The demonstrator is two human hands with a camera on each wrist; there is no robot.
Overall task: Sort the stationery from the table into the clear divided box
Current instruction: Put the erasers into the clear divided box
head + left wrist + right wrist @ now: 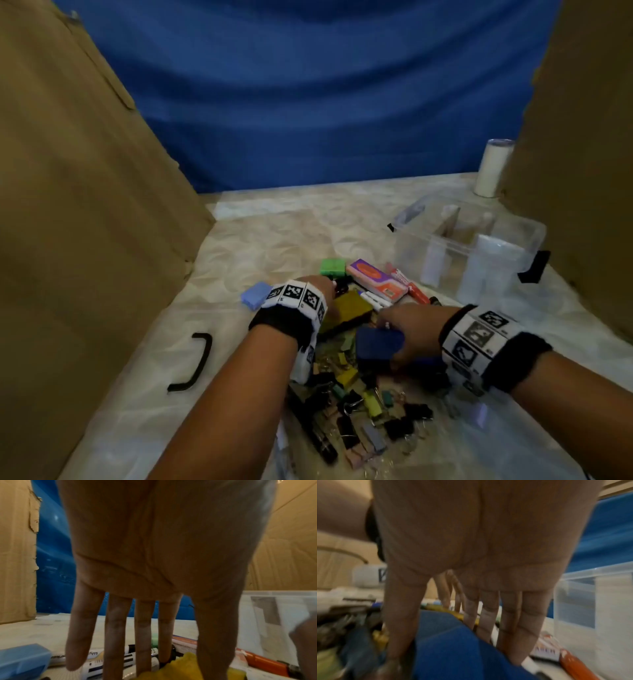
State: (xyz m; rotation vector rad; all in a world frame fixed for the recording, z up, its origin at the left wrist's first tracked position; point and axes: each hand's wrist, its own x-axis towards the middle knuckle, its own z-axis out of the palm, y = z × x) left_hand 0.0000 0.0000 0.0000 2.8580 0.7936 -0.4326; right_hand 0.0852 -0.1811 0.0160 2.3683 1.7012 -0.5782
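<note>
Blue cloth [308, 102] hung behind the pale worktop [137, 394], cardboard walls at both sides. Stationery lay heaped at the middle of the worktop, the clear divided box [469, 246] just beyond it to the right. Left hand [154, 547] reached over the white markers [96, 665], its grip spread, fingers straight. Right hand [416, 329] clasped a dark blue block [378, 342] between thumb and fingers.

The right hand [412, 334] hides part of the blue block [378, 343]. At 6 o'clock, the clips [370, 411] look blurry.
</note>
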